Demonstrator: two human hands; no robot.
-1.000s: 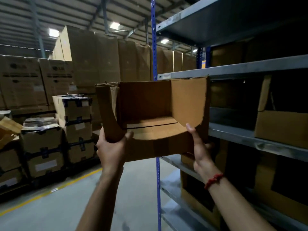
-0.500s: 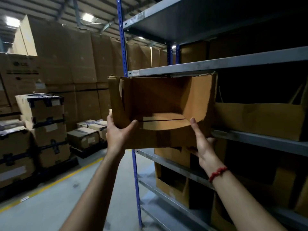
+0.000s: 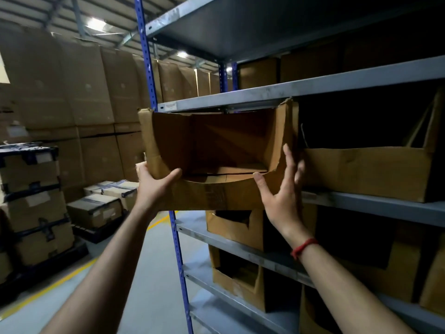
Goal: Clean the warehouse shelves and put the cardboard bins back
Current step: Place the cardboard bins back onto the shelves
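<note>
warehouse aisle, dim, with tall stacked cartons along the far side and a metal rack on a blue upright filling the right. the cardboard bin is up at the open bay now, open front facing the person. a second ago it was out in the aisle, mostly left of the upright. since then it's swung in, so its torn top right corner sits just under the upper shelf edge and its right wall is just beside the neighbouring bin.

left hand has a proper grip on the front left corner, thumb hooked over the low front lip. right hand isn't clenched: fingers straight and spread against the right wall, thumb tip on the lip, more steering than holding.

can't tell if the base is on the shelf yet, as the bin and right hand hide that edge. my read is it's lined up and just needs sliding back. the tight bit looks like that top corner under the upper shelf. more bins sit on the levels below.
</note>
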